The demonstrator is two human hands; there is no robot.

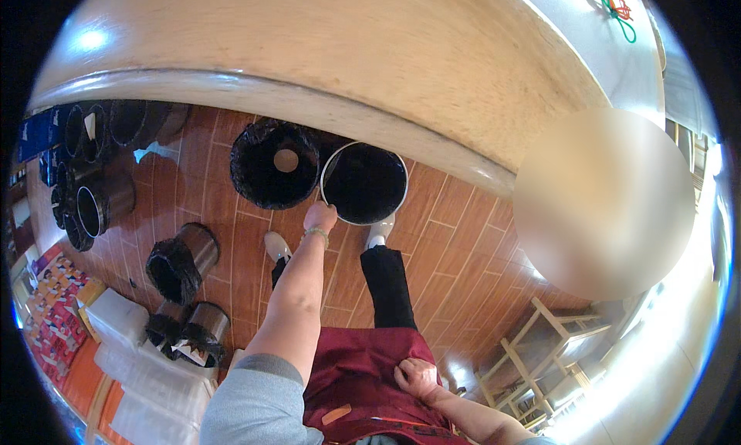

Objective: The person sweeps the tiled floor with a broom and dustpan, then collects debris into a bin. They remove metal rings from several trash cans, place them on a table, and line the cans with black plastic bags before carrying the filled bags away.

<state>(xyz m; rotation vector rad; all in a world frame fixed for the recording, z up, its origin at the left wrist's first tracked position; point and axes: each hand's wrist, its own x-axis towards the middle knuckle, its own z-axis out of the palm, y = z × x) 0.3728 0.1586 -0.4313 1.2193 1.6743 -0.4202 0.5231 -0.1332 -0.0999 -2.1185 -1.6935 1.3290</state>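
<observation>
My left hand (321, 215) grips the near-left rim of a round trash bin (325, 184) with a pale rim and a black liner. That bin stands on the floor beside my shoe, below the edge of a wooden counter. Just left of it is a second bin (246, 184) lined with a black bag, with a round brownish thing (286, 161) inside. My right hand (418, 376) rests against my dark red apron (359, 358), its fingers curled in and nothing visible in them.
The wooden counter (324, 40) crosses the top. Several lined bins, one of them a tilted-looking bin (182, 265), stand at the left. Translucent plastic boxes (162, 387) are at lower left, wooden stools (538, 352) at lower right. A blurred circle hides the right side.
</observation>
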